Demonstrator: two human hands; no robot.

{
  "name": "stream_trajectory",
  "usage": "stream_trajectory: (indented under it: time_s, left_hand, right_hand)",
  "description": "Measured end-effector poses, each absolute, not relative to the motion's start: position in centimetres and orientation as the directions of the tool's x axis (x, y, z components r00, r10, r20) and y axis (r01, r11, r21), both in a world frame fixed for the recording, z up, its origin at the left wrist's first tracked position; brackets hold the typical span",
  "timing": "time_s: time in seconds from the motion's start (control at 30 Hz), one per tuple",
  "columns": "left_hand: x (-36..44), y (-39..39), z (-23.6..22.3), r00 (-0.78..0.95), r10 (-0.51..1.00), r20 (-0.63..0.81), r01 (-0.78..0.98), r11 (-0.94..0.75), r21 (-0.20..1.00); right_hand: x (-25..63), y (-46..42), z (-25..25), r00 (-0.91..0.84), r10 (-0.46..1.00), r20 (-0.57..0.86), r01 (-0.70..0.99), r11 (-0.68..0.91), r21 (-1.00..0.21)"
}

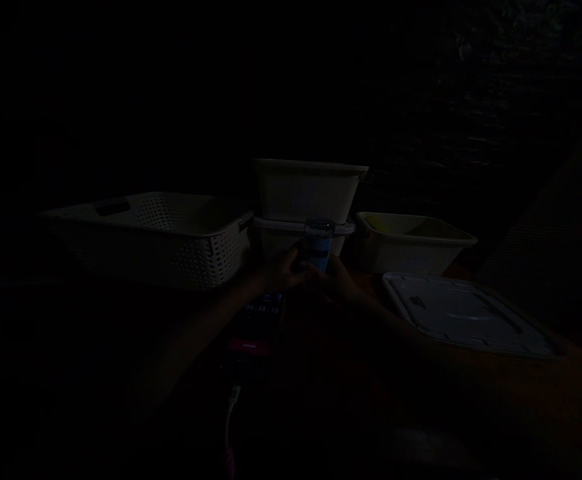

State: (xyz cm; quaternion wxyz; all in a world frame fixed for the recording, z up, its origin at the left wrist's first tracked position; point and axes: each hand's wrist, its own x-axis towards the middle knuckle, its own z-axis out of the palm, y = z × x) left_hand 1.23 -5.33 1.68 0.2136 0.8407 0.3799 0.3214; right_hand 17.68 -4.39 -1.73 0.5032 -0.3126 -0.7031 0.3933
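The scene is very dark. A clear cup-like container with a blue lower part stands upright between my two hands, in front of the stacked tubs. My left hand is closed against its left side. From the right, my right hand wraps round its lower part. Finger details are mostly lost in shadow, and whatever is inside the container cannot be made out. Below my left forearm lies a phone with a lit timer on its screen.
At the left is a large perforated plastic basket. Behind my hands, one pale tub sits on another lidded tub. A further open tub is at the right, with a flat lid before it. A cable runs from the phone.
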Motion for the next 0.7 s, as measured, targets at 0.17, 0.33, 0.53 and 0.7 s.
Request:
stream_trajectory:
  time_s: [0.17,0.33,0.53,0.7]
  left_hand:
    - [1.27,-5.36,1.76,0.508,0.773,0.379,0.499,-0.623,0.602]
    - [1.33,-5.38,1.78,0.501,0.777,0.380,0.499,-0.619,0.607]
    - [1.35,-5.55,1.89,0.524,0.752,0.401,0.451,-0.644,0.618]
    - [1.28,-5.60,2.04,0.525,0.775,0.351,0.499,-0.615,0.610]
  right_hand:
    - [17.69,-4.31,-1.83,-0.299,0.839,0.454,0.048,0.489,-0.871]
    - [17.68,-4.33,-1.84,-0.295,0.839,0.456,0.051,0.491,-0.870]
    - [17.61,-4.24,-1.81,-0.296,0.835,0.463,0.049,0.498,-0.866]
    - [17.53,-4.32,-1.81,-0.303,0.832,0.464,0.040,0.498,-0.866]
